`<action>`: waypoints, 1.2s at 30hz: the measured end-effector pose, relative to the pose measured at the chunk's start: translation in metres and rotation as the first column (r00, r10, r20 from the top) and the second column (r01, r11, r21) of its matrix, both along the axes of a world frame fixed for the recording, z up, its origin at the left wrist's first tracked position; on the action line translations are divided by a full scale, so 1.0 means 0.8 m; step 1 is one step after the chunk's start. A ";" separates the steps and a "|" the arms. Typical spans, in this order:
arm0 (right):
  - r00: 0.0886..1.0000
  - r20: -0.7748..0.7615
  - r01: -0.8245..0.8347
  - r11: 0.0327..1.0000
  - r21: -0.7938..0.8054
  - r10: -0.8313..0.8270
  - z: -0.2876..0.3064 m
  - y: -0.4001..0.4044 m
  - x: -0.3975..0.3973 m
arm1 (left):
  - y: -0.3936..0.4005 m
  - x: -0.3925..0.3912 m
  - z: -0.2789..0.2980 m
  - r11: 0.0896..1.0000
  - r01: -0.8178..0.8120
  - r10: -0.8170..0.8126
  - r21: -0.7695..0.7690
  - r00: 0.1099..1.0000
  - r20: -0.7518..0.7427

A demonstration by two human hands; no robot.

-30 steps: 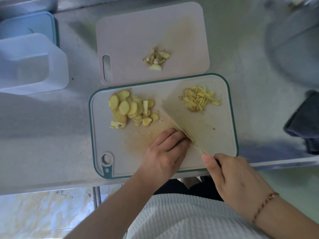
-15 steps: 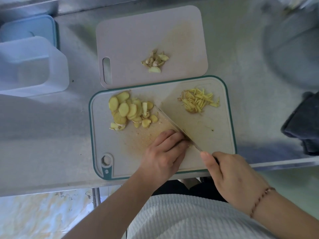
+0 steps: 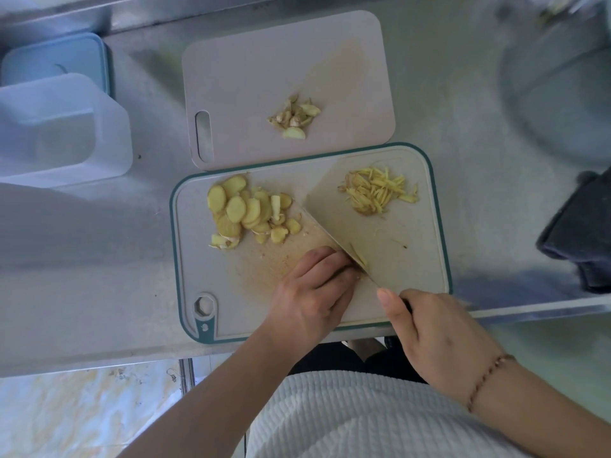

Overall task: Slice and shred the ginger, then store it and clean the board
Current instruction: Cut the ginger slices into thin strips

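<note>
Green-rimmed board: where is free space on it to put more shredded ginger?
On the green-rimmed board, bare patches lie right of the knife, below the shreds, and at the near-left corner by the handle hole. Crowded: the slices upper left, and the middle, where the left hand and right hand work.

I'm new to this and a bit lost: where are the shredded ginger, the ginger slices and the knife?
shredded ginger [image 3: 377, 190], head view, middle of the pile
ginger slices [image 3: 244, 213], head view, middle of the heap
knife [image 3: 334, 206], head view, flat of the blade
</note>
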State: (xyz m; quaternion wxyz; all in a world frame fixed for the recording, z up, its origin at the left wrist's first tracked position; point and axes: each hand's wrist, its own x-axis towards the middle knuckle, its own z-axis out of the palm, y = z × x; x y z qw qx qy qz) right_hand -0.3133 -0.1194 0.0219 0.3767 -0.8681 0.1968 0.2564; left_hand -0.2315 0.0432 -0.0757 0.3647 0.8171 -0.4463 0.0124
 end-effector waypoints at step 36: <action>0.999 0.010 -0.039 0.998 -0.058 0.040 -0.008 0.001 -0.011 | 0.000 0.001 0.002 0.999 -0.022 0.022 -0.032 1.000 -0.008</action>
